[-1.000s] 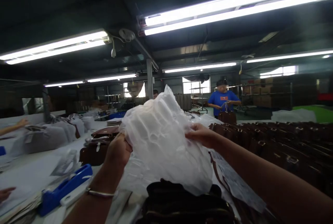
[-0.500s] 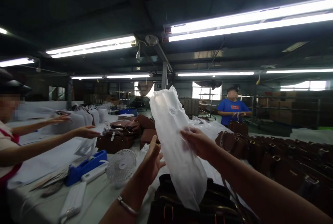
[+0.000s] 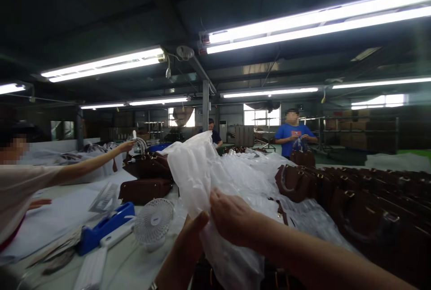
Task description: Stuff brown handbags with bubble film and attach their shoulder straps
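A puffy, translucent white plastic packing bag (image 3: 191, 171) stands up in front of me, its lower part hanging over a dark brown handbag (image 3: 269, 276). My right hand (image 3: 232, 213) is closed on the bag's right edge near the middle. Just below and to the left, my left hand (image 3: 193, 236) grips the same plastic, thumb pressed on its front; its other fingers are hidden. More crumpled clear plastic (image 3: 249, 177) is heaped behind the bag.
On the left side of the table are a white fan (image 3: 154, 222), a blue tape dispenser (image 3: 104, 231) and scissors (image 3: 57, 254). A co-worker's arm (image 3: 90, 164) reaches across toward brown handbags (image 3: 144, 189). Rows of brown handbags (image 3: 370, 209) fill the right.
My left hand, open before, has closed on the plastic bag. My right hand has moved lower and left, and the bag is more crumpled. The co-worker's arm now reaches toward the brown handbags.
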A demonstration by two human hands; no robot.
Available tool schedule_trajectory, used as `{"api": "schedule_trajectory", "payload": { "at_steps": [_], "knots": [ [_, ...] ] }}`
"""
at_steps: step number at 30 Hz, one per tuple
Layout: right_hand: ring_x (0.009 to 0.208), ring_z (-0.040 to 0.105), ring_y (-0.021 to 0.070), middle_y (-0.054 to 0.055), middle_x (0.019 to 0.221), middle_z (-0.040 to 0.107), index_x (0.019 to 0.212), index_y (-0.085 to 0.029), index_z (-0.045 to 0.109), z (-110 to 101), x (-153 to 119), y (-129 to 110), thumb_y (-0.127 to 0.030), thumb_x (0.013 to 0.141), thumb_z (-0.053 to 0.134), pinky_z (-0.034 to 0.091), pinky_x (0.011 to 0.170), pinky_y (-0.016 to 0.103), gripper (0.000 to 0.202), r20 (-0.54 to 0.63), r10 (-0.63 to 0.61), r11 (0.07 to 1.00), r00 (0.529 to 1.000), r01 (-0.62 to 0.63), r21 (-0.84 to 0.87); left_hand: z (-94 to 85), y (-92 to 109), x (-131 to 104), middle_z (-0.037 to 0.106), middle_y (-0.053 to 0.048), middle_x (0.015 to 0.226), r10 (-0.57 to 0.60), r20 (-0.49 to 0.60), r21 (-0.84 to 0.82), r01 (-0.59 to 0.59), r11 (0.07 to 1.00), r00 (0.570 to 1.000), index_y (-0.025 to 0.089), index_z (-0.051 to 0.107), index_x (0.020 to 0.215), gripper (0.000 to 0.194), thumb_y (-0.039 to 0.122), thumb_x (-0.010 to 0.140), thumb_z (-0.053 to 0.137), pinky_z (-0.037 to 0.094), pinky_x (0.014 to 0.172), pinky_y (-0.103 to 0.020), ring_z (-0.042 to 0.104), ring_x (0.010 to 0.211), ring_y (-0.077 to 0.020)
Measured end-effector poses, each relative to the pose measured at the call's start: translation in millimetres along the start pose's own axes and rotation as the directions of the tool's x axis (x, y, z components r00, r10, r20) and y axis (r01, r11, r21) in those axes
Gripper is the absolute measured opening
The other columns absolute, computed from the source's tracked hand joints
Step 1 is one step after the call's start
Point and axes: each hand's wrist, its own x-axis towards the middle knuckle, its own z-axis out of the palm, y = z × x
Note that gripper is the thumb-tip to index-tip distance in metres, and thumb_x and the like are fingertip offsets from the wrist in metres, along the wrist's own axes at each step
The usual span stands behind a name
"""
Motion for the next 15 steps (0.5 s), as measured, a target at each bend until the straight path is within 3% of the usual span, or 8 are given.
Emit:
{"api": "schedule_trajectory", "payload": {
  "at_steps": [2,4,7,10,12,13,15],
  "knots": [
    [0.091,0.064,0.0293,0.018,0.105,0.067,0.102,-0.009,0.069,-3.0,0.5,1.5,-0.01,0.085,0.054,0.052,0.076,0.04,0.023,-0.001,-0.076,0.981,0.997,0.075,-0.178,8.2,1.2,3.2,0.072,-0.018,0.124,0.004,-0.11,0.003,-0.004,1.0,0.994,0.016,0.052,0.148,0.084,0.04,0.075,0.086,0.05,0.109,-0.049,0.063,0.125,-0.0402],
    [0.097,0.061,0.0316,0.018,0.108,0.066,0.092,-0.011,0.071,-7.7,1.4,10.5,-0.013,0.086,0.057,0.052,0.083,0.046,0.015,-0.045,-0.162,0.965,0.986,0.149,-0.214,14.3,3.5,7.5,0.074,-0.017,0.12,0.03,-0.221,0.009,-0.028,1.0,0.975,0.015,0.054,0.146,0.079,0.033,0.076,0.086,0.054,0.105,-0.045,0.067,0.12,-0.0375],
    [0.118,0.058,0.0309,0.017,0.135,0.059,0.107,-0.015,0.073,-17.8,1.3,36.8,-0.029,0.094,0.062,0.048,0.102,0.048,0.022,-0.181,-0.261,0.954,0.948,0.281,0.1,17.9,9.5,12.8,0.075,-0.015,0.119,0.072,-0.324,0.011,-0.073,0.997,0.943,0.016,0.057,0.143,0.074,0.031,0.077,0.086,0.058,0.097,-0.04,0.071,0.111,-0.0337],
    [0.144,0.038,0.0351,0.016,0.158,0.04,0.14,-0.022,0.06,-27.3,2.4,66.1,-0.053,0.089,0.071,0.037,0.116,0.054,0.061,-0.281,-0.063,0.902,0.958,0.175,0.394,18.6,15.1,13.7,0.076,-0.016,0.113,0.079,-0.392,0.078,-0.053,0.996,0.917,0.014,0.065,0.133,0.068,0.031,0.072,0.089,0.061,0.086,-0.037,0.074,0.099,-0.0309],
    [0.15,0.028,0.0395,0.018,0.165,0.028,0.157,-0.023,0.038,-30.8,4.6,78.3,-0.064,0.078,0.078,0.032,0.117,0.061,0.097,-0.202,0.157,0.823,0.967,-0.015,0.568,20.7,16.5,12.6,0.078,-0.015,0.105,0.067,-0.388,0.12,-0.022,0.993,0.919,0.011,0.069,0.125,0.06,0.03,0.071,0.089,0.061,0.081,-0.035,0.075,0.091,-0.0281],
    [0.15,0.029,0.0403,0.02,0.166,0.027,0.161,-0.023,0.028,-31.6,5.8,81.1,-0.066,0.072,0.082,0.034,0.116,0.061,0.112,-0.105,0.219,0.736,0.97,-0.094,0.671,22.6,16.4,11.8,0.078,-0.015,0.103,0.054,-0.364,0.12,-0.011,0.993,0.93,0.01,0.069,0.124,0.059,0.03,0.071,0.089,0.061,0.081,-0.035,0.075,0.089,-0.0276],
    [0.14,0.047,0.0374,0.021,0.157,0.042,0.161,-0.021,0.025,-31.8,7.6,80.8,-0.063,0.068,0.086,0.044,0.11,0.053,0.119,0.103,0.163,0.491,0.981,-0.172,0.854,26.6,15.1,10.7,0.078,-0.016,0.108,0.032,-0.299,0.099,-0.002,0.995,0.954,0.011,0.066,0.13,0.065,0.031,0.071,0.088,0.061,0.084,-0.038,0.075,0.093,-0.0297]
  ]
}}
